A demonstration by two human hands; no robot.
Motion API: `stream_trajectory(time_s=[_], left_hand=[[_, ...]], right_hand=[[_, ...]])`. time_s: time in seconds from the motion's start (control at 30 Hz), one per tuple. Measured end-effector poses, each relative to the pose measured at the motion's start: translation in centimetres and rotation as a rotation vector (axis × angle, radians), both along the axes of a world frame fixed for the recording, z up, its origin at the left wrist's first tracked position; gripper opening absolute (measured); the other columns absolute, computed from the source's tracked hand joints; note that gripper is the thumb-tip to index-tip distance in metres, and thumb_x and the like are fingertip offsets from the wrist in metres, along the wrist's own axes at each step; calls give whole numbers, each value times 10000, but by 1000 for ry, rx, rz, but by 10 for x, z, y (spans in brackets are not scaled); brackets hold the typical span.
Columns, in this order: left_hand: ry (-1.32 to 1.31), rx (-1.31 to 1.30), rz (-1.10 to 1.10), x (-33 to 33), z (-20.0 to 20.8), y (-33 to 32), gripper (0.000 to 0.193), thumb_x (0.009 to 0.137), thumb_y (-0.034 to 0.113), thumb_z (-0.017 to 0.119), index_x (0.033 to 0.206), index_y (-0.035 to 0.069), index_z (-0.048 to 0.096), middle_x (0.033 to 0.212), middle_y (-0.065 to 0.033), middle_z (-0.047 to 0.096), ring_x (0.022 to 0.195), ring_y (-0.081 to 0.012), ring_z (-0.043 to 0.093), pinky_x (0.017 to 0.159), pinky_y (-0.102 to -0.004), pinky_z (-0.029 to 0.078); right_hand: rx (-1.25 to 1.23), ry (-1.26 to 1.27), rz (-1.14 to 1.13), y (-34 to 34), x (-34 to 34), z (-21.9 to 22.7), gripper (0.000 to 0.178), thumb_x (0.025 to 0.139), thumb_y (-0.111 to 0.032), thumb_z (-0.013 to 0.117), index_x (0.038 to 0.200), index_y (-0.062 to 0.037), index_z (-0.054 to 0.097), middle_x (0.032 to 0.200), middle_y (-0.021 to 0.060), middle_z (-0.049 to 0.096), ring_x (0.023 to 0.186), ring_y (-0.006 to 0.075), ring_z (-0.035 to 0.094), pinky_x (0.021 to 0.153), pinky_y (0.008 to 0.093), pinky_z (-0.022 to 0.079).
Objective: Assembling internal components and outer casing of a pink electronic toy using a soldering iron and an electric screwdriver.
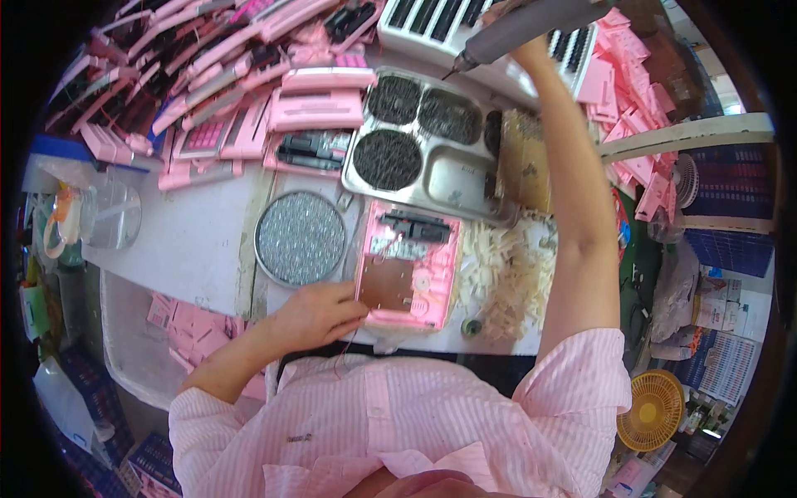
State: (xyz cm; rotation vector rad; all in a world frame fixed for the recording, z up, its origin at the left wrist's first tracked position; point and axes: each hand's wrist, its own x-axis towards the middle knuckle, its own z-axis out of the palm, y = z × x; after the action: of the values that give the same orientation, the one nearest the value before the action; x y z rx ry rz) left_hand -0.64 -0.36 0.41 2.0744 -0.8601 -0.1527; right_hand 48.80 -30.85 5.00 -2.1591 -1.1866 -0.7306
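Observation:
Close in front of me lies a pink plastic casing (pixel 444 266), its inside facing up, with a black mechanism (pixel 415 226) fitted across its far end and thin wires. My left hand (pixel 320 315) is closed on the casing's near left edge, fingertips against its side. My right arm stretches far forward, and my right hand (pixel 525 51) is at the white slotted rack (pixel 440 41) filled with black parts. A grey electric screwdriver (pixel 531 31) hangs in front of that hand and hides most of its fingers, so I cannot tell what they hold.
A steel tray (pixel 473 178) with dark screws stands beyond the casing. Left of it is a round dish (pixel 300 238) of small silvery pieces. Pink assemblies (pixel 320 108) pile up at far left, pink panels (pixel 635 108) at far right. Cream-coloured strips (pixel 502 274) lie right of the casing.

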Motion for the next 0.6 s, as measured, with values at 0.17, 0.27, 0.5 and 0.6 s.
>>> stream_trajectory(time_s=[0.17, 0.27, 0.5, 0.6], left_hand=[[9, 44, 75, -14, -6, 6, 146, 859, 163, 713, 961, 75, 657, 904, -92, 591, 795, -297, 638, 661, -411, 521], [-5, 34, 70, -14, -7, 6, 175, 832, 135, 741, 976, 70, 667, 856, -96, 565, 756, -307, 613, 638, -405, 493], [10, 27, 36, -9, -6, 5, 176, 827, 120, 749, 971, 64, 665, 849, -96, 568, 751, -302, 611, 635, -399, 486], [26, 57, 45, -12, -6, 5, 167, 848, 144, 729, 978, 66, 659, 888, -92, 583, 777, -298, 631, 652, -402, 506]], right_hand=[[772, 620, -198, -35, -201, 60, 342, 898, -81, 749, 1204, 6, 623, 1005, 101, 704, 892, 133, 654, 766, 263, 515], [437, 709, -473, -51, -361, 31, 228, 895, -48, 731, 1108, 9, 671, 990, 48, 686, 880, 116, 630, 793, 246, 501], [23, 625, -310, 35, -506, -42, 163, 779, -79, 783, 922, -82, 705, 856, 40, 685, 836, 252, 584, 764, 371, 428], [-114, 504, -337, 40, -507, -41, 181, 767, -137, 787, 915, -114, 685, 880, 11, 681, 887, 252, 571, 801, 400, 389]])
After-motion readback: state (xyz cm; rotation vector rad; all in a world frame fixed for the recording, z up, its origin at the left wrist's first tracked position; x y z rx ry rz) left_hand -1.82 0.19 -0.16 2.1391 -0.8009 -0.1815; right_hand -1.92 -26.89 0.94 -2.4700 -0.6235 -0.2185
